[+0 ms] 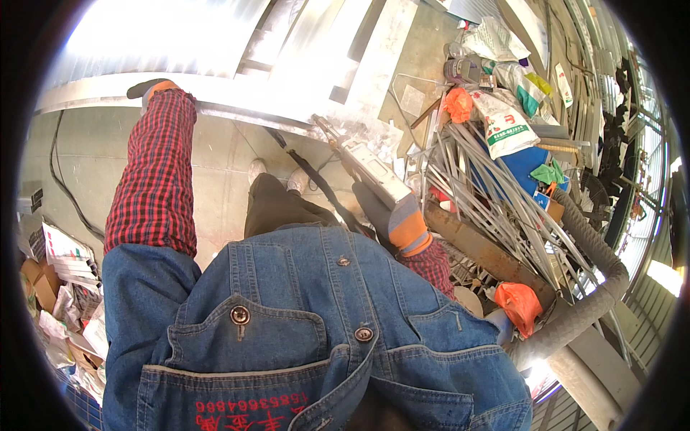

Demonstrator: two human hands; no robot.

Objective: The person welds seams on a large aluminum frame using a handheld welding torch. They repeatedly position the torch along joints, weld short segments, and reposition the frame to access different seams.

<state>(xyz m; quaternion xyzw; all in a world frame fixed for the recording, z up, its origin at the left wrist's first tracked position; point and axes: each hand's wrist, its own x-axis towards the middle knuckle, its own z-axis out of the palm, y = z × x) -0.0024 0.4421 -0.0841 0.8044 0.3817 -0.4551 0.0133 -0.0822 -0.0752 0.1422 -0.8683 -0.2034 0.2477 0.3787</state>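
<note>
My left hand (pixel 149 90), in a grey and orange work glove, rests at the near edge of a bright metal sheet (pixel 215 108). Its dark glove fingers point left, stretched out; part of the hand is lost in glare. My right hand (pixel 406 223), gloved alike, grips a white, boxy hand-held welding gun (pixel 374 171). The gun's narrow metal nozzle points up and left toward the sheet's near edge. A thick black cable (pixel 316 179) runs beneath, beside my legs. The fingers on the gun's far side are hidden.
Thin metal strips (pixel 496 194) lie heaped at the right beside a rusty beam (pixel 481 248). Plastic bags (pixel 503 122) are piled beyond them. A thick grey hose (pixel 604 287) curves at the lower right. Cardboard and scraps (pixel 72 309) crowd the left; a cable (pixel 65 187) crosses the floor.
</note>
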